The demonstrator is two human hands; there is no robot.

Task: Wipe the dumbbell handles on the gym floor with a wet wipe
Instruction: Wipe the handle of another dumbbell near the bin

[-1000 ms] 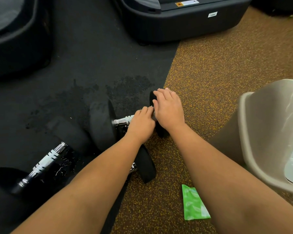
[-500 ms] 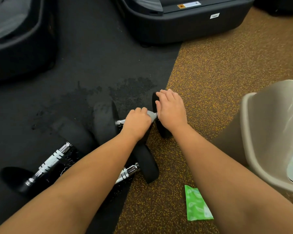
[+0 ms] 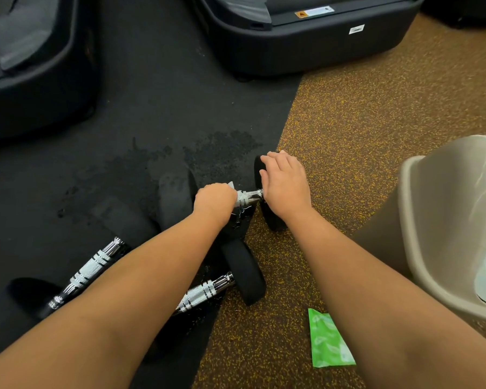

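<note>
The left hand, fisted around the wet wipe on the dumbbell handle, has slid leftward; the right hand lies flat, fingers extended, on the end weight.

Dumbbells, green packet on floor

Blk mat, speckled floor

Left hand slid leftward (handle bared).
</note>
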